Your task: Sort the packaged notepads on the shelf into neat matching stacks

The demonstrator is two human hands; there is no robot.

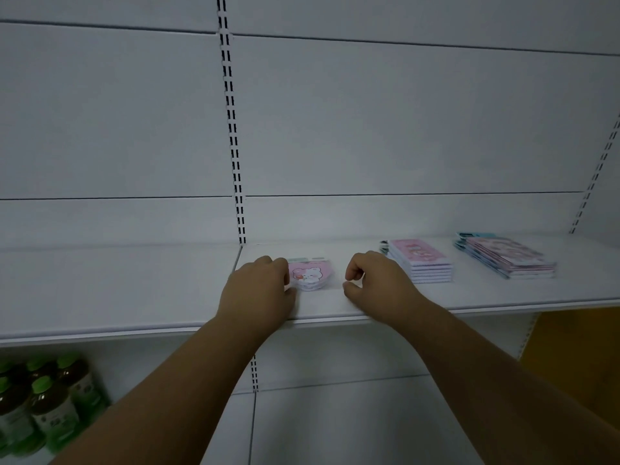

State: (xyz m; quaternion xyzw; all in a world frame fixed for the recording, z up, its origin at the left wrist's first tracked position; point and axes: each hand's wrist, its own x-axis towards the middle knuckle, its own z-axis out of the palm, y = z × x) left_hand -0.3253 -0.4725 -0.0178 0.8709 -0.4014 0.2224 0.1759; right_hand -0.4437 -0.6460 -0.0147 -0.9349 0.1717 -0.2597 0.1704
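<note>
Item 1. Bottles (43, 404): green-capped, dark contents, grouped on the lower shelf at the left, nearest the viewer. Not part of the sort.

Item 2. Shelf (134, 290): white, carrying all the notepads; both forearms crossed its front edge.

Item 3. Left hand (260, 290): just behind the front edge, near the shelf's left end by the slotted upright. Grip: fingers curled against the left side of the bear notepad packets, apparently steadying them; whether the fingers actually closed round the packets could not be told.

Item 4. Right hand (375, 283): just right of the packets, apart from them. Grip: fingers curled loosely, thumb tucked low, nothing visibly held. Judged to be poised to square the packets from the other side.

Item 5. Bear notepad packets (310, 275): small pink packs with a white bear print, lying flat between the 2 hands, slightly fanned. Count unclear. Likely kept here as their own stack, since they match neither pile to the right.

Item 6. Pink notepad stack (421, 263): several pads, edges aligned, mid-shelf, right of the right hand. Appeared sorted.

Item 7. Blue-edged notepad stack (506, 258): farthest right, toward the back edge, slightly skewed; judged to need straightening.
</note>
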